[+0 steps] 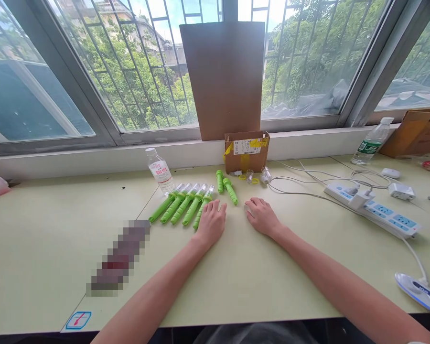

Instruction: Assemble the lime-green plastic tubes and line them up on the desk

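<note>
My left hand (212, 220) lies palm down on the table, its fingers somewhat spread. It is beside the rightmost of several green plastic sticks with clear tube tops (182, 203), partly covering that one; whether it touches it I cannot tell. My right hand (262, 216) rests palm down with bent fingers apart and nothing seen in it. Just beyond the hands lie two green sticks without clear tops, one shorter-looking (220, 181) and one nearer (231, 191). Behind them are clear plastic cups (265, 175) and yellow rings (255, 181).
A small cardboard box (247, 160) stands at the back before a tall brown board (225, 81). A water bottle (160, 172) stands left, another bottle (372, 142) right. A power strip (374, 210) with cables lies right, near a white device (421, 292). A blurred patch covers something left.
</note>
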`<move>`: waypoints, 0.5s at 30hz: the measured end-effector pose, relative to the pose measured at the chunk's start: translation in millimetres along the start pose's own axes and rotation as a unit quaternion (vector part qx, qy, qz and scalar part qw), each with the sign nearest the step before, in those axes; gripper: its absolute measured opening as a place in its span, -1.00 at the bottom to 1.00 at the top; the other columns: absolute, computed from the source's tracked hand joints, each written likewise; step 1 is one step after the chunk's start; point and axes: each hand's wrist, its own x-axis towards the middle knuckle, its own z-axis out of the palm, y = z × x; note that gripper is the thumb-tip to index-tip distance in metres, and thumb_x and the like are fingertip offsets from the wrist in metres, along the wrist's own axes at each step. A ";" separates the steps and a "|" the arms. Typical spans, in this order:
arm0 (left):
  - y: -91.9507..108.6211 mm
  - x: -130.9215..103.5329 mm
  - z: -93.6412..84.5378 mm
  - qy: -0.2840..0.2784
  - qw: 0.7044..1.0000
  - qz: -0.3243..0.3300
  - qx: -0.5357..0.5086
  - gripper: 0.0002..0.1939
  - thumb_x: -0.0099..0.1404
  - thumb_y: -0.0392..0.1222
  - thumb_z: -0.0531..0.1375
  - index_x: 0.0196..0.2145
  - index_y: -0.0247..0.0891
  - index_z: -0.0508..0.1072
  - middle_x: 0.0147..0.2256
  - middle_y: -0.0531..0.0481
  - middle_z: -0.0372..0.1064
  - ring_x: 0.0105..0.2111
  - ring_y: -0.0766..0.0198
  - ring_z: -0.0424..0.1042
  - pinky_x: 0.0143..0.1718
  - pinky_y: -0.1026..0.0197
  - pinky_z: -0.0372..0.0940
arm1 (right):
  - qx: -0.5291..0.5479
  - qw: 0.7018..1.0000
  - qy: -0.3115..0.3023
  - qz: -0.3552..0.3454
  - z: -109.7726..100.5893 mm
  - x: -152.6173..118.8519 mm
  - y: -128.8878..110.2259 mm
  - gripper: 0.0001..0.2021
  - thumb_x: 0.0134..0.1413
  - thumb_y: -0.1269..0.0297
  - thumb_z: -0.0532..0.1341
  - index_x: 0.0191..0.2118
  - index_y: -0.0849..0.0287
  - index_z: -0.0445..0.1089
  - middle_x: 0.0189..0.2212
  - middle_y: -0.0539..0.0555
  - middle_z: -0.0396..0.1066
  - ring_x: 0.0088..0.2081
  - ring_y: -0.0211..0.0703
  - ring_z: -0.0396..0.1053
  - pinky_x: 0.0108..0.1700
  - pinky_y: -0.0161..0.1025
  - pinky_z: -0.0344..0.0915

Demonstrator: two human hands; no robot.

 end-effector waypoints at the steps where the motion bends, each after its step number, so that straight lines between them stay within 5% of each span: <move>1: 0.9 -0.3 2.6 -0.009 1.000 0.001 -0.028 -0.67 0.35 -0.24 -0.06 0.01 -0.29 0.30 0.03 -0.26 0.19 0.03 0.02 0.20 0.03 0.01 0.13 | 0.004 1.000 -0.002 -0.001 0.1 -0.1 0.3 -0.71 0.22 0.25 0.00 -0.04 0.16 0.35 0.00 0.19 0.29 0.04 -0.03 0.22 0.05 -0.14 0.12; 4: 0.2 -0.2 7.8 -0.045 0.994 -0.025 -0.095 -0.66 0.36 -0.12 -0.04 0.02 -0.26 0.29 0.06 -0.23 0.18 0.08 0.03 0.17 0.04 0.01 0.14 | 0.007 1.000 -0.016 -0.004 0.1 -0.2 1.3 -0.66 0.23 0.24 -0.02 0.04 0.18 0.31 0.06 0.21 0.27 0.09 -0.02 0.18 0.10 -0.12 0.08; 8: -2.9 0.1 9.8 -0.069 0.989 -0.046 -0.119 -0.60 0.37 -0.05 -0.05 0.07 -0.26 0.26 0.10 -0.24 0.16 0.13 0.02 0.15 0.09 -0.02 0.10 | -0.005 0.999 -0.047 -0.027 0.9 0.1 2.1 -0.50 0.27 0.20 -0.08 0.28 0.15 -0.01 0.20 0.24 0.10 0.22 0.03 0.03 0.19 0.03 -0.04; 15: -2.5 0.0 9.6 -0.080 0.987 -0.051 -0.128 -0.50 0.36 -0.04 -0.05 0.20 -0.28 0.14 0.13 -0.27 0.16 0.15 0.02 0.14 0.12 -0.03 0.06 | -0.029 0.993 -0.093 -0.060 2.2 1.0 3.5 -0.50 0.30 0.20 -0.17 0.32 -0.03 -0.14 0.26 0.22 0.00 0.27 0.07 -0.07 0.18 0.18 -0.08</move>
